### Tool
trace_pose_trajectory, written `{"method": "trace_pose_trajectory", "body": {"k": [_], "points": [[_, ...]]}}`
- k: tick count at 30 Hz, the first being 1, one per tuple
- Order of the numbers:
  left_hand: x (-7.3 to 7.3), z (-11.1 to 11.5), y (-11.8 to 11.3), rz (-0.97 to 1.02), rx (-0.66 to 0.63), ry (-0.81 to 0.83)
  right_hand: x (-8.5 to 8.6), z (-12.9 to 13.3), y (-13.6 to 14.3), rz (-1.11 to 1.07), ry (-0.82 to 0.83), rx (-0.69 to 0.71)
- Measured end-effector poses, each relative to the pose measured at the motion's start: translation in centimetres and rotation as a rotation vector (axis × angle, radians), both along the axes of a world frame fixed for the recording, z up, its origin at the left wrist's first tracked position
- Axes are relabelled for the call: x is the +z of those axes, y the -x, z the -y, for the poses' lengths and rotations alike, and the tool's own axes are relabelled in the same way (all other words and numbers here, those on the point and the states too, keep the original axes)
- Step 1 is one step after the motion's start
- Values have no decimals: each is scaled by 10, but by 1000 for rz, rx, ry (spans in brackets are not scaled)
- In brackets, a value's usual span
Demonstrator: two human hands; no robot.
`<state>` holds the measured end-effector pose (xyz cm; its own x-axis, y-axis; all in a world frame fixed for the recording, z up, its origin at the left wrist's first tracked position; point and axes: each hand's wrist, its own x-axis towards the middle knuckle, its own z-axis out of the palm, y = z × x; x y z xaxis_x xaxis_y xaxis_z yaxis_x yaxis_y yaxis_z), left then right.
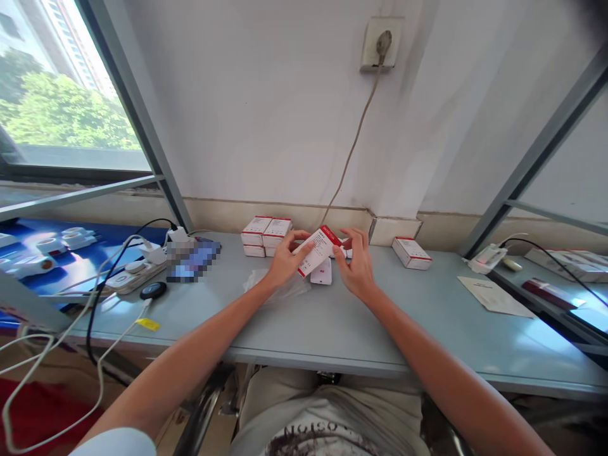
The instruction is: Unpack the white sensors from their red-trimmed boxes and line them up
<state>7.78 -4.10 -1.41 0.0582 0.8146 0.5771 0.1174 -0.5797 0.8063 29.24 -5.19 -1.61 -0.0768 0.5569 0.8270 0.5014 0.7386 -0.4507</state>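
Above the middle of the desk, a small white box with red ends (319, 251) is held tilted, its printed side facing me. My left hand (286, 256) grips its left side, thumb across the front. At the box's upper right end is my right hand (355, 261), its fingers bent and its thumb against the red edge. Below the box lies a flat white device (322, 272), partly covered by it. Another white item shows behind my right fingers, too hidden to name. A clear plastic bag (280, 288) lies under my left wrist.
Several stacked white-and-red boxes (264, 234) stand left by the wall; a single box (411, 253) sits to the right. Further left are a phone (194, 263), a power strip (135, 277), a round black device (152, 291) and cables. A paper sheet (494, 296) lies right.
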Motion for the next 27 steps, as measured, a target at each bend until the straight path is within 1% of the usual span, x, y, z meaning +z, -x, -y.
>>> {"method": "trace_pose_trajectory", "body": {"k": [2,3,7,11,15,17,19,21,22,24,27], "points": [[1,3,-1,-18,-9,-10,1,-5,-4,-25,51,-23],[1,5,-2,-26,-13,-10,1,-8,-6,-32,89,-5],[0,6,-4,-24,-17,6,1,-11,-10,-61,264,135],[1,4,-1,-28,-6,10,0,-12,-9,-87,298,141],[4,2,1,-14,1,38,-4,-21,-12,-274,369,138],[5,2,2,12,-13,57,-5,-24,-16,-275,346,70],[5,2,2,37,-25,77,-5,-26,-20,-192,266,-48],[5,2,1,59,-26,93,-3,-24,-23,-78,179,-120],[5,2,0,71,-21,96,-1,-23,-23,-27,148,-122],[6,1,-1,97,-4,99,1,-20,-21,33,114,-74],[6,-2,0,141,35,94,2,-19,-15,22,101,34]]}}
